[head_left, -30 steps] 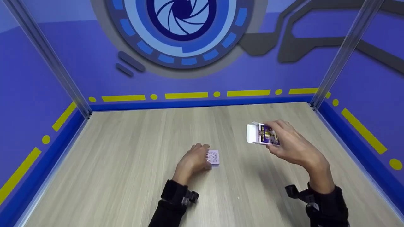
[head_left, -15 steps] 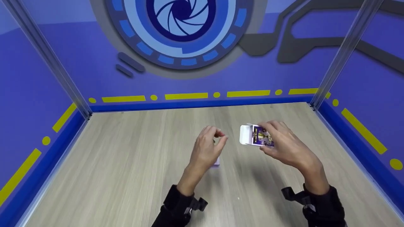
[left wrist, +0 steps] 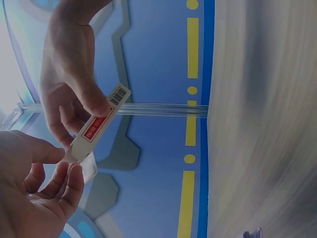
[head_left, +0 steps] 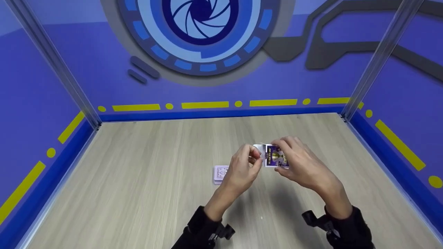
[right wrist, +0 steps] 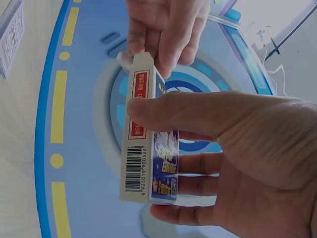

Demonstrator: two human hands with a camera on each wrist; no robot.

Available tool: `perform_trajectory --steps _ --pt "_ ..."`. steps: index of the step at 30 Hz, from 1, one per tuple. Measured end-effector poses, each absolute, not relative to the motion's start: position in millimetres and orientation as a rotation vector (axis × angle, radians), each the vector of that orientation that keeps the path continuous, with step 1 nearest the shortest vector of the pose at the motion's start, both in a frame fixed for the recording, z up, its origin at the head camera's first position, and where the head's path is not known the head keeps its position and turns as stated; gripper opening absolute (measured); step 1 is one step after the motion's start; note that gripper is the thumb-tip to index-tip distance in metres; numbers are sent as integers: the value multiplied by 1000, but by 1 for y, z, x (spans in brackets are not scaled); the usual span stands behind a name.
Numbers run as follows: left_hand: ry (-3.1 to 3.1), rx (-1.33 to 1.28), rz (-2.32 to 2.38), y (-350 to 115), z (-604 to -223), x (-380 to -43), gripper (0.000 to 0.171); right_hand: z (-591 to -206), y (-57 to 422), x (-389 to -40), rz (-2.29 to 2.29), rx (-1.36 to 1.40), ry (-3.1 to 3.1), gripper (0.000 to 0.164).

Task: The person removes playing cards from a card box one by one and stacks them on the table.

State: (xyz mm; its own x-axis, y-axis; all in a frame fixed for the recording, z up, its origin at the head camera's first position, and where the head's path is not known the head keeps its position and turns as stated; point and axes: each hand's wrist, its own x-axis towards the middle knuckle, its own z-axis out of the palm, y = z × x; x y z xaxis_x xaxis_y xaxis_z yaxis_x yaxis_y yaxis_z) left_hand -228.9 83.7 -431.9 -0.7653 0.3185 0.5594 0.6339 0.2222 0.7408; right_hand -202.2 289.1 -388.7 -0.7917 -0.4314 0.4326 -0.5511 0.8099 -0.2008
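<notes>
My right hand (head_left: 304,166) grips a small playing-card box (head_left: 276,156) above the table, its purple printed face up in the head view. The right wrist view shows the thumb across the box's narrow side (right wrist: 136,129), which has a red label and a barcode. At the box's open end, my left hand (head_left: 244,169) has thumb and fingertips around the white end flap (left wrist: 89,167), pinching it. A squared deck of playing cards (head_left: 220,173) with a pale purple back pattern lies on the table, partly hidden behind the left hand in the head view.
The light wooden table (head_left: 145,180) is closed in by blue printed panels (head_left: 79,69) at the back and both sides. Metal posts (head_left: 375,65) stand at the back corners. Each wrist wears a black strap with a small camera (head_left: 226,231).
My left hand has left the deck on the table and risen rightward to the box's open end. My right hand has brought the box left and slightly down.
</notes>
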Motion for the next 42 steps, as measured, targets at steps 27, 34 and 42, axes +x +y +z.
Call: perform_trajectory --steps 27,34,42 --pt "-2396 -650 -1829 76 -435 -236 23 -398 278 -205 361 839 -2555 69" --pt "-2340 -665 -1925 72 -432 -239 27 -396 282 -206 406 787 -2620 68" --pt "-2407 -660 -1680 63 -424 -239 49 -394 288 -208 462 737 -2683 69"
